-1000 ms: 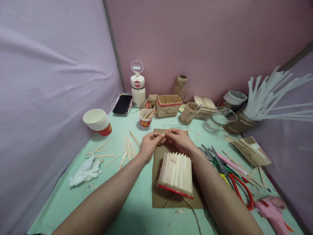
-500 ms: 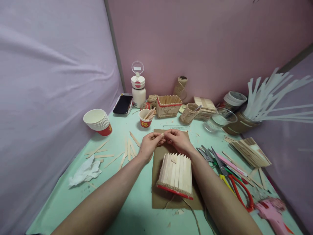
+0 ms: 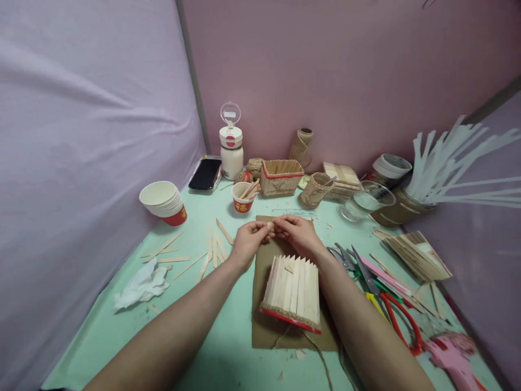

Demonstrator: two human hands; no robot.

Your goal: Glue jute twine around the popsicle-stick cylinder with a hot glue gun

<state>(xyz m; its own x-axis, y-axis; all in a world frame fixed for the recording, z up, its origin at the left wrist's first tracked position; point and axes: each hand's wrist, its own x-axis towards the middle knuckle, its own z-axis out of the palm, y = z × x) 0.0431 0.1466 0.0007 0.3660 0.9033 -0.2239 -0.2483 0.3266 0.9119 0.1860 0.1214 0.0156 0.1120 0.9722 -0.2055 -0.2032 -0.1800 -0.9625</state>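
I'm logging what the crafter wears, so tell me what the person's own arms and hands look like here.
Both forearms come in from the bottom edge bare, with no sleeves in view. The left hand and the right hand are bare too: no gloves, and no rings, watch or bracelet that I can make out. Fingernails look short and unpainted, though they are small in this view.

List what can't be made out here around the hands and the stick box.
- Small piece pinched between left hand and right hand: too small, fingers cover it, head view.
- Stick box inside: hidden by its slats.
- Glue gun: cut off by the bottom edge.
- Cardboard sheet: middle covered by the box.
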